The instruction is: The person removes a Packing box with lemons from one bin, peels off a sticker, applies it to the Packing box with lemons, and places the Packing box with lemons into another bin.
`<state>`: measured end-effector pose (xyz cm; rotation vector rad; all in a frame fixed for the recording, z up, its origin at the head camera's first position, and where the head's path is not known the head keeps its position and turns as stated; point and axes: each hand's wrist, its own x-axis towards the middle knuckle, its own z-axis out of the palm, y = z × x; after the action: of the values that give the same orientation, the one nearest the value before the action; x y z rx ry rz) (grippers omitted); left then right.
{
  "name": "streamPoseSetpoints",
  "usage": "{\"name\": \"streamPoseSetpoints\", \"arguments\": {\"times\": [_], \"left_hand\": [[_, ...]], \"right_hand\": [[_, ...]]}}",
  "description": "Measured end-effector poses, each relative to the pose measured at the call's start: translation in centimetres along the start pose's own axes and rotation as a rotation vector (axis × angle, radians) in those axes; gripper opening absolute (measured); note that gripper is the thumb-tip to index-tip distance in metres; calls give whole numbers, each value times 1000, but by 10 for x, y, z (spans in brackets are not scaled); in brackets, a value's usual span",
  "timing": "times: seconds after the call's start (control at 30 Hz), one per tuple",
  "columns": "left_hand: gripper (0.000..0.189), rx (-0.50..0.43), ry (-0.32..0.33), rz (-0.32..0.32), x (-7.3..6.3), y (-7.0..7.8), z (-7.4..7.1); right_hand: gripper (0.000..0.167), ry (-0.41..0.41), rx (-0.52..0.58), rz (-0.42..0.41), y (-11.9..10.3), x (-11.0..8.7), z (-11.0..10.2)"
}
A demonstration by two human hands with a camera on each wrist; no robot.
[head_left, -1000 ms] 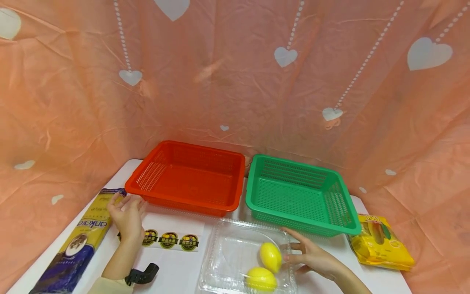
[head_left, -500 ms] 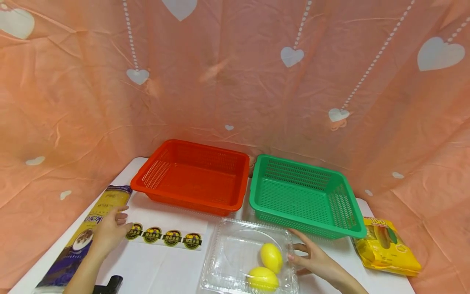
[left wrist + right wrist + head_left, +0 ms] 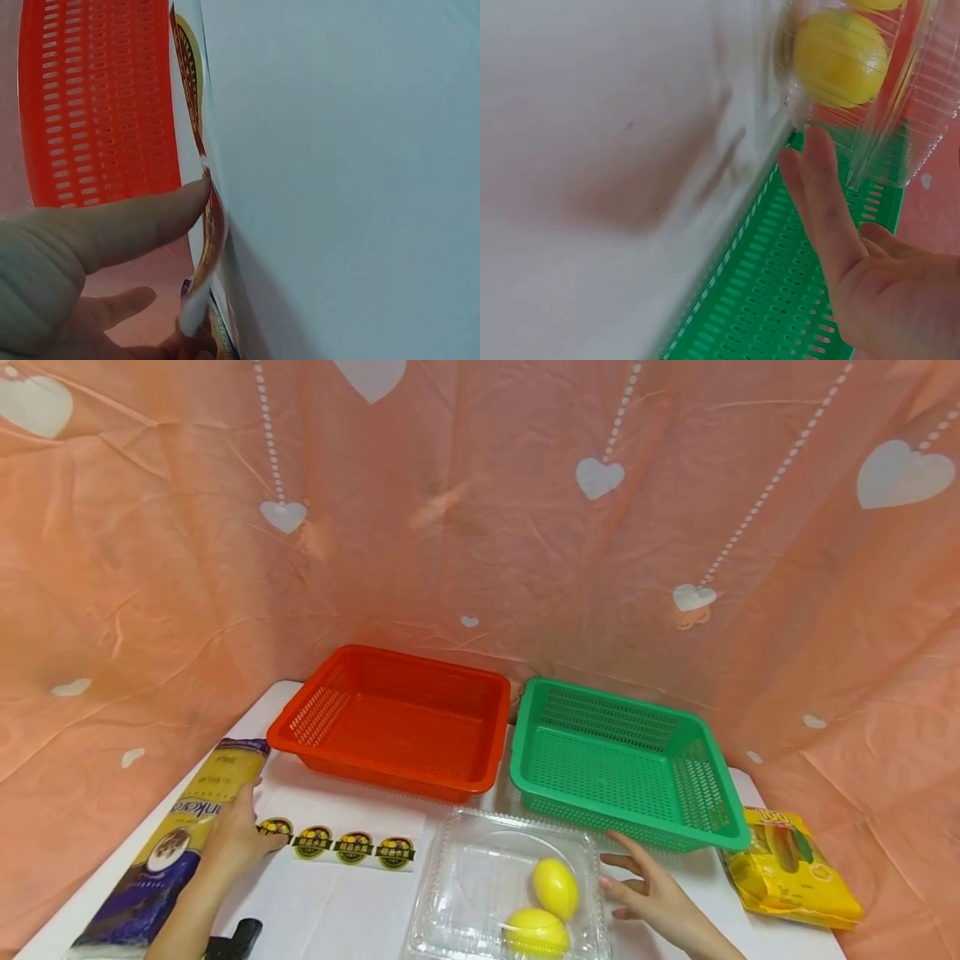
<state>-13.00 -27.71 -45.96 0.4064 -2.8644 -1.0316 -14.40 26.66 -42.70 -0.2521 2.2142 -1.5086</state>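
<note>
Label strip point(image 3: 353, 848), lying lower left of centre in the head view, can be judged thin, light and easily creased, best taken by its left end, which is bent up and touched by the thumb of the left hand point(image 3: 238, 837), though whether this grip is pinched cannot be told. The right hand point(image 3: 651, 893) is held with spread, relaxed fingers just beside the clear box point(image 3: 468, 877) at bottom centre, where two lemons point(image 3: 555, 889) are contained. The white desk point(image 3: 780, 939) is occupied farther back by a red basket point(image 3: 382, 774) and a green basket point(image 3: 630, 824), beneath peach cloth point(image 3: 450, 527) patterned with hearts.
</note>
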Motion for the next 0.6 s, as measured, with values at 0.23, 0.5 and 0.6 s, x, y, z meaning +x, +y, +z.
{"name": "streamPoseSetpoints", "arguments": {"times": [0.23, 0.5, 0.6], "left_hand": [[107, -7, -16, 36, -1, -1, 0], [96, 28, -34, 40, -3, 0, 0], [83, -26, -33, 75, -8, 1, -4]], "right_hand": [[78, 29, 1, -34, -4, 0, 1], [71, 69, -72, -87, -8, -3, 1], [64, 78, -118, -112, -13, -5, -3]]}}
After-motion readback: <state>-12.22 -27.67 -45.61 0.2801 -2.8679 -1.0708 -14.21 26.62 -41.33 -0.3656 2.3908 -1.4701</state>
